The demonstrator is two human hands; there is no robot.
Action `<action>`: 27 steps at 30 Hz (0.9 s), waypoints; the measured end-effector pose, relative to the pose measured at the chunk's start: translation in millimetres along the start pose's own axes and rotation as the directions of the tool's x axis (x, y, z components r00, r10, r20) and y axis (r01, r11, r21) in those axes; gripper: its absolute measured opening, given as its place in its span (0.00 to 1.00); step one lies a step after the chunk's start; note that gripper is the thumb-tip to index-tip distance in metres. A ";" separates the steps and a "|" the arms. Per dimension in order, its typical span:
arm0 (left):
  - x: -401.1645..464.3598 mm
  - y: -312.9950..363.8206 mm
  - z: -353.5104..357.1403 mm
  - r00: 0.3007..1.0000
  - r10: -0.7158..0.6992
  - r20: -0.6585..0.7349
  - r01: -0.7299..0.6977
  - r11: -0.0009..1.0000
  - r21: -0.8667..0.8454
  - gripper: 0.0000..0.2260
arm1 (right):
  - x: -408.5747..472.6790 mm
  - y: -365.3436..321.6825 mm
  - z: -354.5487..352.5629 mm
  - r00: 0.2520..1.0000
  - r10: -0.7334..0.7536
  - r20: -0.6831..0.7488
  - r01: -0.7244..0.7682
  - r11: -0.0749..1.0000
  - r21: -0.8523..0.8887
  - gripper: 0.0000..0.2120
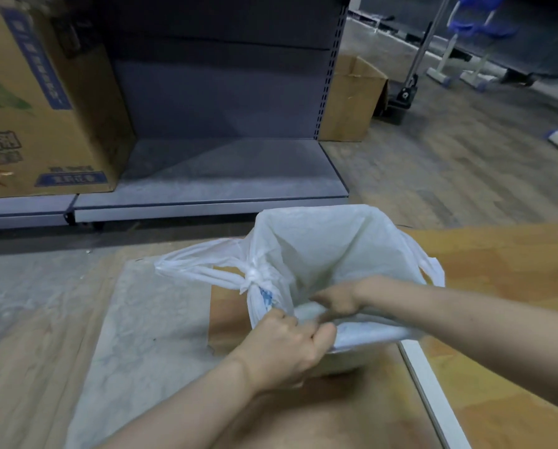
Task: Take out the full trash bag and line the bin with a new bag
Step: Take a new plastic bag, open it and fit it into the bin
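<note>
— What can't you make out from up here?

— The bin itself, mostly. The white bag drapes over its rim, so I only catch a pale sliver of wall below my left hand.

— And your fingers?

— My left fingertips curl under a fold of plastic. My right hand has its fingers tucked into the bag's edge, out of sight.

— Anything inside?

— The bag's bottom is hidden behind its near edge. I can't tell.

— The surroundings?

— The big cardboard box is cut off at the left edge, its print too blurred to read. The blue thing at top right runs out of frame.
</note>
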State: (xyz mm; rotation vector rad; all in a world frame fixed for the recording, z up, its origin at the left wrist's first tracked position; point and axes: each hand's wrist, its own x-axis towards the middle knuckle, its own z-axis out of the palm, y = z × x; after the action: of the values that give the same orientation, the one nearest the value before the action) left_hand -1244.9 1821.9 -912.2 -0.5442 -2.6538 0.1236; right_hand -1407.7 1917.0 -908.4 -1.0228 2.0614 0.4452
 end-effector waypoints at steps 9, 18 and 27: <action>21.6 -13.6 -4.5 0.997 -0.018 0.078 0.017 1.000 0.024 0.18 | -111.7 3.5 4.8 0.853 -0.035 -0.521 0.232 0.919 0.318 0.20; 48.2 -35.7 -4.0 0.986 -0.134 0.099 0.123 0.987 0.104 0.24 | -90.6 11.5 25.2 0.639 0.013 -0.769 0.010 1.000 0.025 0.04; 60.8 -40.4 -9.6 0.913 -0.312 0.261 0.323 0.947 0.003 0.09 | -77.7 12.7 22.4 0.588 0.083 -0.805 -0.029 0.996 0.082 0.09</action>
State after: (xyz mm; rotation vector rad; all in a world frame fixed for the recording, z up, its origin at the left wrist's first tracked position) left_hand -1305.8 1808.8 -873.0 -0.1045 -2.9644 0.0452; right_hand -1377.6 1978.3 -863.2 -1.2690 2.9033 -0.1219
